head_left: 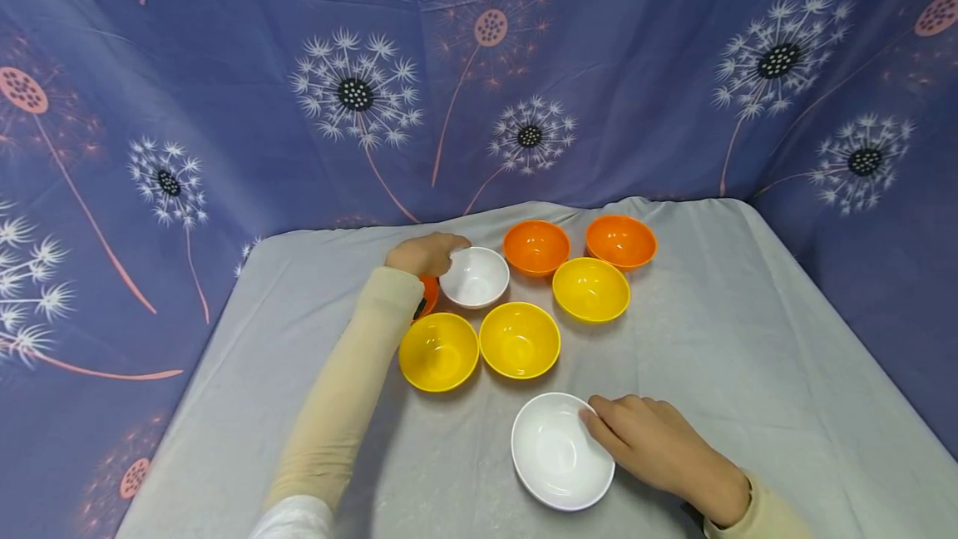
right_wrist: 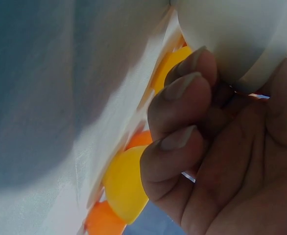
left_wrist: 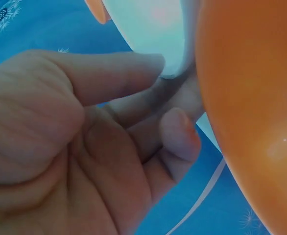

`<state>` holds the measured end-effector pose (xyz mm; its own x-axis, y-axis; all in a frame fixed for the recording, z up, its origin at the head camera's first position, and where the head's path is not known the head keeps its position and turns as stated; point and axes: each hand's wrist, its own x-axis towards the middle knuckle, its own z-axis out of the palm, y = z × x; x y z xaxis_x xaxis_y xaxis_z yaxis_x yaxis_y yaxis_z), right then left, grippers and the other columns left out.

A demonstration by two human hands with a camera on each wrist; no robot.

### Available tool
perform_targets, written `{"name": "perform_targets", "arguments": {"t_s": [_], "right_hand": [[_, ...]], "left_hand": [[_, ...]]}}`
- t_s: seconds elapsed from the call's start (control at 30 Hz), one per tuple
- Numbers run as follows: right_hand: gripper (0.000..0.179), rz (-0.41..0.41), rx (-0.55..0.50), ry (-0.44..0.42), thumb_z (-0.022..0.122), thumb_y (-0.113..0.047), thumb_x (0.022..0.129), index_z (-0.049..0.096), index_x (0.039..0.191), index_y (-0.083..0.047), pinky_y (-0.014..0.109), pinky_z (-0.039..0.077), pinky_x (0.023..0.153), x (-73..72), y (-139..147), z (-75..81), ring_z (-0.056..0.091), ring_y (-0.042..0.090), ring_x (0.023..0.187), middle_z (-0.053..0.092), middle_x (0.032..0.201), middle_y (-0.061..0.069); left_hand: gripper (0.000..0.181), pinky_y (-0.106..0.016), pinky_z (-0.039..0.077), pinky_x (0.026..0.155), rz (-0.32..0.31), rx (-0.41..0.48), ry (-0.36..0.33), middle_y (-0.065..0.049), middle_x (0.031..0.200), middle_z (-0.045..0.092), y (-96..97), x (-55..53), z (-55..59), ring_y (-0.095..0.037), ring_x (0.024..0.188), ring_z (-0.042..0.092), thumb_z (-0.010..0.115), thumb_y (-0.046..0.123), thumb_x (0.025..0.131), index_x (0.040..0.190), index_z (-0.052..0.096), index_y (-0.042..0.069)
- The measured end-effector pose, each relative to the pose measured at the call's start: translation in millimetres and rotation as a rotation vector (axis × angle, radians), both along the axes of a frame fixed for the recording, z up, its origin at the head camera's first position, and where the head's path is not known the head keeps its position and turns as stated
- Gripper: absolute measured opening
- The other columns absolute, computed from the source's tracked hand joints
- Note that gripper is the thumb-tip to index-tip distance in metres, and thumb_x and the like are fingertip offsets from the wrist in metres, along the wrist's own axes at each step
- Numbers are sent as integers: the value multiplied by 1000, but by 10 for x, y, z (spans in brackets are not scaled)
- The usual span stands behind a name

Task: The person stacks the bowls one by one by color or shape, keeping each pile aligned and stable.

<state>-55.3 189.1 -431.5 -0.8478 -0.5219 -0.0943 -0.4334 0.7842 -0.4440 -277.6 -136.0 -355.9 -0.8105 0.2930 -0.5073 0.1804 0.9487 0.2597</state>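
Observation:
At the back left of the table, my left hand pinches the rim of a white bowl between thumb and fingers. An orange bowl beside it is mostly hidden by that wrist; in the left wrist view this orange bowl fills the right side. Near the front, my right hand grips the right rim of another white bowl. That bowl is slightly tilted, and the right wrist view shows its outer side above the curled fingers.
Two yellow bowls, a left one and a middle one, stand between the hands. A third yellow bowl sits below two orange bowls at the back right. Grey cloth covers the table; a patterned curtain hangs behind.

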Motion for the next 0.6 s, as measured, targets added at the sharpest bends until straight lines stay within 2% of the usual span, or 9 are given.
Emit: {"name": "perform_targets", "arguments": {"t_s": [0.33,0.47,0.53,0.6], "right_hand": [[38,-9,-6,-14,54,-38,113,51,76,-28,28,36,54,0,-7,21,39,4,58,32,65,-16],[39,-8,-7,-11,54,-37,113,50,76,-28,28,36,54,-2,-6,24,38,4,58,31,65,-16],[38,-4,-5,-2,54,-37,113,50,76,-28,29,36,54,0,-4,22,39,4,59,32,65,-16],[37,-3,-2,-6,54,-38,113,51,77,-28,29,36,55,1,-3,16,40,5,59,33,65,-16]], "left_hand": [[58,-51,43,117,-14,44,65,-8,163,49,13,8,-34,-28,141,51,63,8,107,161,49,21],[55,-45,52,107,-19,96,58,-10,158,52,5,27,-44,-26,116,65,62,10,107,160,49,18],[54,-42,56,100,-28,123,54,-11,156,54,6,34,-48,-25,102,69,61,10,107,159,49,16],[52,-41,57,96,-37,146,54,-13,154,55,10,38,-50,-26,95,71,60,10,108,159,49,15]]}}
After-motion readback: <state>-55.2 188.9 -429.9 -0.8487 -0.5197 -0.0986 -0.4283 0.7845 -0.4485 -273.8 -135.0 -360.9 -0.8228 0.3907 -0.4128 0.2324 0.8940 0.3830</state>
